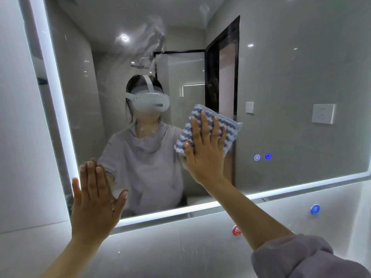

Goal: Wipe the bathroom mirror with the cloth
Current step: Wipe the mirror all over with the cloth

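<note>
The bathroom mirror [281, 67] fills most of the view, framed by a lit white strip. A blue-and-white striped cloth [202, 117] is pressed flat against the glass near the centre. My right hand [204, 149] lies spread on top of it, palm to the mirror, holding it there. My left hand [96, 197] rests flat and open on the mirror's lower left corner, fingers together, holding nothing. Smeary streaks [152, 35] show on the glass above the reflected person.
Two glowing touch buttons [262, 157] sit on the mirror right of the cloth. Below the mirror, the tiled wall carries a red sticker [236, 230] and a blue sticker [315, 209]. A white wall panel [20, 137] borders the mirror's left edge.
</note>
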{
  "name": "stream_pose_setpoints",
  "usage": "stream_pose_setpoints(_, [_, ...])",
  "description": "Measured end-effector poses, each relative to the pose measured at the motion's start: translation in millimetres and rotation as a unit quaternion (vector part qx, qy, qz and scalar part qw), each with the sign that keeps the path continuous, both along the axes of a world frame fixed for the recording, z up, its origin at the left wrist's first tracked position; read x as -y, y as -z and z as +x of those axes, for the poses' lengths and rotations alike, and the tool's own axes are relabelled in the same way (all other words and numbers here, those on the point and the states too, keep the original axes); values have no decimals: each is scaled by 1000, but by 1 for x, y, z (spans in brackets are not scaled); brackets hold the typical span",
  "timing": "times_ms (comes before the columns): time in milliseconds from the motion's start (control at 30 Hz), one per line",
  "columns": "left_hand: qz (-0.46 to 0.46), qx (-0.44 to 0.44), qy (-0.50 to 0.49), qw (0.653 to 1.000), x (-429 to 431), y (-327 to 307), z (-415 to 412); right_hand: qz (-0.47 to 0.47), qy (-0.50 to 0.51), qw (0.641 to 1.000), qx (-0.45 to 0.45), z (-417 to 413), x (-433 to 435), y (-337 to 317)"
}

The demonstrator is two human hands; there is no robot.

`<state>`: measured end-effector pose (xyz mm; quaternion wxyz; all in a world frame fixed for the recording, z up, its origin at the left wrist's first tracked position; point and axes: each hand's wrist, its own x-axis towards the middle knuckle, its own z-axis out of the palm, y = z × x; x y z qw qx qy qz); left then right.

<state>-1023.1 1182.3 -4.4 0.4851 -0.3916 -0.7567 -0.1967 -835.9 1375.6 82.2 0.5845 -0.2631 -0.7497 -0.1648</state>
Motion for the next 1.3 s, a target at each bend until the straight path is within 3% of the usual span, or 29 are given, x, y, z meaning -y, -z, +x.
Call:
stream_pose_setpoints(200, [0, 10, 3, 1000, 1, -1, 2, 81, -20, 990, 116, -35, 34, -2])
stream_pose_setpoints(667, [-17, 23, -15, 999, 2, -1, 0, 169, -34, 970, 172, -7, 7, -11])
stream_pose_setpoints(933, [-27, 44, -27, 998, 4, -2, 2, 128, 13, 985, 116, 59, -59, -15])
stream_pose_setpoints(1100, [-29, 55, -27, 998, 4, -5, 6, 41, 47, 995, 84, 104, -91, -13])
stream_pose_setpoints(1300, [-27, 57, -16, 998, 6, -8, 10, -5, 49, 999, 21, 97, -83, -9])
